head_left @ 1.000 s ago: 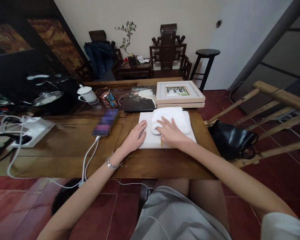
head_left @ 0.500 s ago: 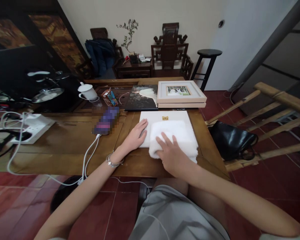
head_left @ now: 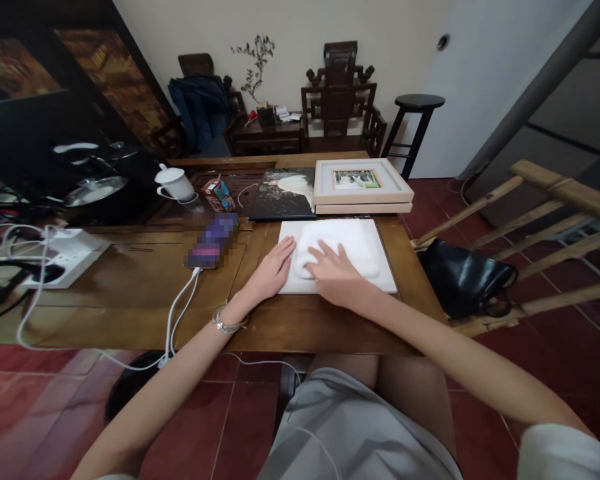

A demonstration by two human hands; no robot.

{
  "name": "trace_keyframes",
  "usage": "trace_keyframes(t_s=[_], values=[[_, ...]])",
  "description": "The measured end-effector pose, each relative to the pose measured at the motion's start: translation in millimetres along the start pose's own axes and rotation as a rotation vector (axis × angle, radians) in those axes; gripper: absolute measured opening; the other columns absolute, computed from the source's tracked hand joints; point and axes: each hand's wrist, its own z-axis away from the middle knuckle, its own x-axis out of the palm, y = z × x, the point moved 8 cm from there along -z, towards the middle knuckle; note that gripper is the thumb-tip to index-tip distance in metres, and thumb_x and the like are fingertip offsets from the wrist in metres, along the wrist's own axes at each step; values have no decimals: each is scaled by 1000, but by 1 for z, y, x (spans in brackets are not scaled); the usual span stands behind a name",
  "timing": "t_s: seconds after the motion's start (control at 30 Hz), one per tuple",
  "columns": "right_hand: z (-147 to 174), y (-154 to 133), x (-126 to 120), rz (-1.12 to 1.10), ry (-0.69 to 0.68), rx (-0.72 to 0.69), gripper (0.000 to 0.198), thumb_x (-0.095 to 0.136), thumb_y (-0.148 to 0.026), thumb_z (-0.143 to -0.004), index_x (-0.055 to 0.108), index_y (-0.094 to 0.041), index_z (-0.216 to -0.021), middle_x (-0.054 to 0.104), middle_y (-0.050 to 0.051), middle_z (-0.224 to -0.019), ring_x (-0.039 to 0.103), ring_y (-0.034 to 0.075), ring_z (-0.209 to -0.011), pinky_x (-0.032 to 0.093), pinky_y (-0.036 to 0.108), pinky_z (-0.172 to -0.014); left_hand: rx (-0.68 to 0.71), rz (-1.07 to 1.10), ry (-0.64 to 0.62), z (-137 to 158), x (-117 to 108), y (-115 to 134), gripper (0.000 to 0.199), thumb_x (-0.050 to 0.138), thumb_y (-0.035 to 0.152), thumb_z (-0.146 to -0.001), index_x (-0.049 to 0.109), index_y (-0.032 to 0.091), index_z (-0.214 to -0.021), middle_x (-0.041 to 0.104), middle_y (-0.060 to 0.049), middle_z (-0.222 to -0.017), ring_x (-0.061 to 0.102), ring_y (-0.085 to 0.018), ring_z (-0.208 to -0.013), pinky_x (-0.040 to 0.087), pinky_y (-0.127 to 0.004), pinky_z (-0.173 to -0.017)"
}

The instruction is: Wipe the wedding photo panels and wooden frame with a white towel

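A folded white towel [head_left: 357,240] lies on a flat white board or box [head_left: 287,283], covering most of its top. On the towel's near left part is my right hand [head_left: 333,270], its bent fingers pressed into the fabric and holding it. My left hand [head_left: 271,267] rests at the board's left edge with fingers stretched out, steadying nothing else. The gold-coloured piece near the board's far edge is now hidden under the towel.
Behind the board are stacked pale wooden frames [head_left: 363,200] and a dark photo panel [head_left: 280,203]. Leftward lie a phone [head_left: 213,240] with a white cable, a small carton [head_left: 219,193], a lidded white cup [head_left: 175,183] and a power strip [head_left: 75,257]. A black bag [head_left: 465,277] sits at right.
My right hand has pushed the towel away from me, toward the board's far edge. The board's near edge now shows. My left hand has stayed in place.
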Motion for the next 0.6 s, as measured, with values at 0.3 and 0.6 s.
trace_keyframes(t_s=[0.3,0.6], values=[[-20,-16,5,4,-27,-119,43,41,-6,-85,61,-14,-121,44,18,-144,27,42,-138,25,70,-104,-102,160,155,2,-19,2,56,26,43,-99,41,12,-143,43,-11,-148,41,-23,-136,29,-40,-116],[42,-46,-20,-146,-133,-465,28,47,-5,-76,68,-15,-92,66,13,-114,59,27,-106,40,46,-95,-119,159,211,2,-24,5,58,21,47,-101,44,12,-141,45,-11,-146,43,-22,-135,31,-41,-115]])
